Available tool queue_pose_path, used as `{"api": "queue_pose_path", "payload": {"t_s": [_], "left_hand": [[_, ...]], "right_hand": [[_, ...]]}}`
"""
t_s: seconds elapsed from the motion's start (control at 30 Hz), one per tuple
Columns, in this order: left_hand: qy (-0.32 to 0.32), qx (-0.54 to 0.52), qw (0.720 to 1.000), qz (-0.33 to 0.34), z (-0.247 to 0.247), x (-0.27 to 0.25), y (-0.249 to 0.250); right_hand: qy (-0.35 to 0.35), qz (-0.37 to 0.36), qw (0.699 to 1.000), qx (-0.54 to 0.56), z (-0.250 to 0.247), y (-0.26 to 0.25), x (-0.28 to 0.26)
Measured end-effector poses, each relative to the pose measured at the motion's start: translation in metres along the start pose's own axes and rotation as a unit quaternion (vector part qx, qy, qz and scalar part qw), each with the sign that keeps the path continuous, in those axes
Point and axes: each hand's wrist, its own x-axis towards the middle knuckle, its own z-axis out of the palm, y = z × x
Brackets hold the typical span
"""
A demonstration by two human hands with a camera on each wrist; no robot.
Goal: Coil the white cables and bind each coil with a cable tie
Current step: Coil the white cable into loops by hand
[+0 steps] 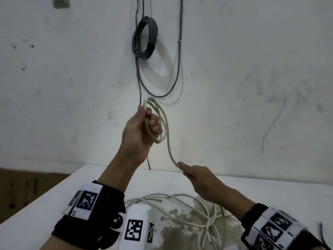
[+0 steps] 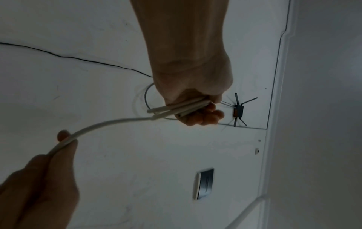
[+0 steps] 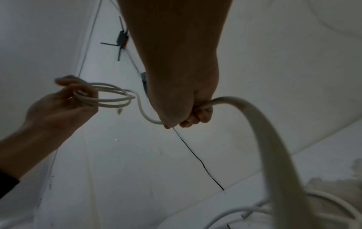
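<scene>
My left hand (image 1: 144,127) is raised in front of the wall and grips a small coil of white cable (image 1: 163,121) of a few loops; the same coil (image 2: 176,108) (image 3: 109,96) shows in both wrist views. From the coil the cable runs down to my right hand (image 1: 194,175), which holds it between thumb and curled fingers (image 3: 195,117) just above the table. Behind the right hand the cable (image 3: 274,139) drops to a loose tangle of white cables (image 1: 198,212) lying on the table. No cable tie is visible.
The white table (image 1: 270,188) has a stained patch (image 1: 180,230) under the tangle. On the wall hang a grey cable coil (image 1: 144,38) and a thin black wire (image 1: 139,87). A brown cardboard box (image 1: 21,192) stands at the lower left.
</scene>
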Motion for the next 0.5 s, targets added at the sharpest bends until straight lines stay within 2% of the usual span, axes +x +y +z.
{"api": "queue_pose_path", "payload": {"t_s": [0.1, 0.17, 0.23, 0.27, 0.3, 0.37, 0.4, 0.43, 0.5], "left_hand": [[-0.030, 0.152, 0.987, 0.050, 0.007, -0.005, -0.012], [-0.072, 0.289, 0.952, 0.075, 0.007, -0.008, -0.022], [-0.119, 0.415, 0.899, 0.071, 0.003, -0.014, -0.032], [-0.147, 0.490, 0.856, 0.071, 0.000, -0.017, -0.039], [-0.176, 0.584, 0.788, 0.087, -0.004, -0.019, -0.046], [-0.209, 0.744, 0.617, 0.149, -0.015, -0.020, -0.060], [-0.208, 0.777, 0.566, 0.180, -0.019, -0.020, -0.066], [-0.210, 0.789, 0.543, 0.195, -0.022, -0.018, -0.069], [-0.200, 0.802, 0.523, 0.209, -0.020, -0.017, -0.069]], "right_hand": [[-0.002, -0.057, 0.996, -0.068, -0.002, -0.008, 0.009], [0.021, -0.098, 0.992, -0.077, -0.005, -0.012, 0.008], [0.043, -0.127, 0.989, -0.064, -0.010, -0.019, 0.007], [0.050, -0.139, 0.987, -0.057, -0.013, -0.021, 0.008], [0.057, -0.156, 0.985, -0.053, -0.017, -0.023, 0.008], [0.063, -0.195, 0.977, -0.062, -0.022, -0.028, 0.006], [0.062, -0.206, 0.974, -0.071, -0.022, -0.028, 0.004], [0.061, -0.209, 0.973, -0.078, -0.022, -0.028, 0.002], [0.067, -0.195, 0.974, -0.093, -0.020, -0.027, -0.001]]}}
